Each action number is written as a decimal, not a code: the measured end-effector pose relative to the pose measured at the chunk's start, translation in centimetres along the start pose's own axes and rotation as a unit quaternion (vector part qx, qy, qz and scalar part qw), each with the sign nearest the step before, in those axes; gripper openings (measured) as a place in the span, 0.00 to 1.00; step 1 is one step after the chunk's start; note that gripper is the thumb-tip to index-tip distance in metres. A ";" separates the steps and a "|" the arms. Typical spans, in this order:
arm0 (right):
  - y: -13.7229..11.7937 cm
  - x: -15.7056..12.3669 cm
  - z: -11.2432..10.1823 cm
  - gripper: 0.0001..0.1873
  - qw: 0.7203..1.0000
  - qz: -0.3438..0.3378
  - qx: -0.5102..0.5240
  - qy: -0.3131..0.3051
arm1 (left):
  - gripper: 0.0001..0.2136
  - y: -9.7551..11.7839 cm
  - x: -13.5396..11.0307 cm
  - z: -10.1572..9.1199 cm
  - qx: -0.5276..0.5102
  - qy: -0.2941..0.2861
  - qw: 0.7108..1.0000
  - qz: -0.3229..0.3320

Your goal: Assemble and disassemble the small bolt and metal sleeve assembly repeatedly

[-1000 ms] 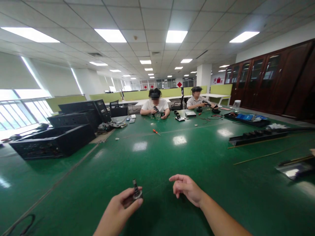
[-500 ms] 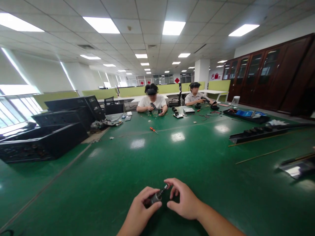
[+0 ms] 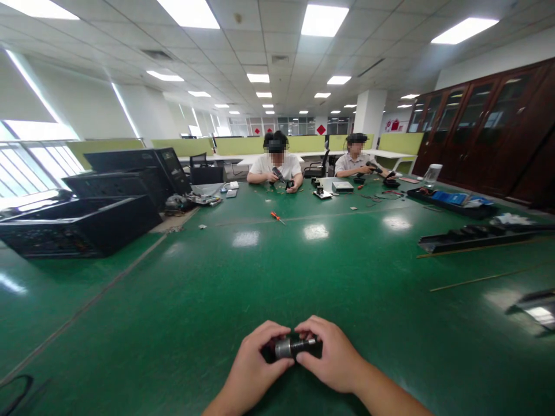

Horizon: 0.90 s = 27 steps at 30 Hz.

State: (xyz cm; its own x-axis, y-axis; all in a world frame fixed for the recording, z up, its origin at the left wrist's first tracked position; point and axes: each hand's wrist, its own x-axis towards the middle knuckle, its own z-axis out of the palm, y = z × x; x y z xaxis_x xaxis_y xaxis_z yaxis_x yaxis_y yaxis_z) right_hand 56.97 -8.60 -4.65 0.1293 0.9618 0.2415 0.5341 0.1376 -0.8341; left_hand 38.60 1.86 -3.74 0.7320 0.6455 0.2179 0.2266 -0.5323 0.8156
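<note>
A grey metal cylinder with a ribbed dark shaft [image 3: 284, 348] lies crosswise between my two hands, low over the green table [image 3: 243, 289]. My left hand [image 3: 258, 361] grips the cylinder's thick end, thumb below and fingers above. From the other side, my right hand [image 3: 332, 355] curls around the thin shaft end, its thumb close under the ribbed part. The shaft's bright tip shows in front of my right palm. Both palms and some fingertips hide the rest of the part, and its exact kind cannot be made out.
Across the table, two people work with dark hand tools. An orange screwdriver [image 3: 277, 218] lies mid-table. Black computer cases [image 3: 99, 225] stand at left. At right are a black tray [image 3: 455, 203], a black rail [image 3: 472, 238] and thin rods [image 3: 481, 279].
The cylinder has turned from slanting upward to lying nearly level, shaft pointing right. My right hand has closed in around the shaft end. The camera view has shifted slightly.
</note>
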 end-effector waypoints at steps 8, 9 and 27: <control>-0.3 -0.2 0.0 0.10 1.000 -0.002 -0.030 -0.008 | 0.14 -0.3 0.0 0.2 0.022 -0.008 0.999 0.041; -0.3 -0.3 0.1 0.10 0.999 -0.002 -0.033 -0.008 | 0.13 -0.3 0.1 0.1 0.026 -0.010 0.999 0.043; 0.1 0.1 0.1 0.03 0.999 -0.011 -0.037 -0.011 | 0.12 0.8 -0.2 0.3 0.052 -0.004 0.998 0.025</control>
State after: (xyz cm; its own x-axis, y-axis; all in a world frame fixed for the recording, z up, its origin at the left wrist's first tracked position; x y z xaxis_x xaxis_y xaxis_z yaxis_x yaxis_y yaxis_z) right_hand 56.96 -8.49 -4.72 0.0991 0.9636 0.2481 0.5978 0.1417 -0.7890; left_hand 38.87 1.13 -3.26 0.7494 0.6119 0.2528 0.2543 -0.6187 0.7433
